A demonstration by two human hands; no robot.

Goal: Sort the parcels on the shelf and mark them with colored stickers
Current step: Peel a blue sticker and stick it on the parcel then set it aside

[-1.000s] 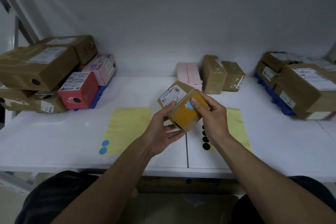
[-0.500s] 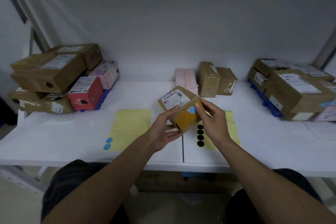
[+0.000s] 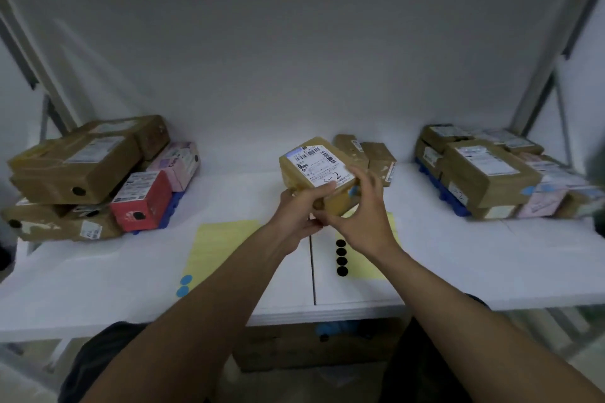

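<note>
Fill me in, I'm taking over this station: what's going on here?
A person holds a small brown parcel above the white shelf, left hand gripping its near edge, right hand gripping its right side beside a blue sticker on it. Other parcels sit in a left pile and a right pile; blue dots and black dots lie on yellow sheets below.

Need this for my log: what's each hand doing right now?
Left hand: grips the parcel from below.
Right hand: fingers and thumb curled round the same parcel's right end.
</note>
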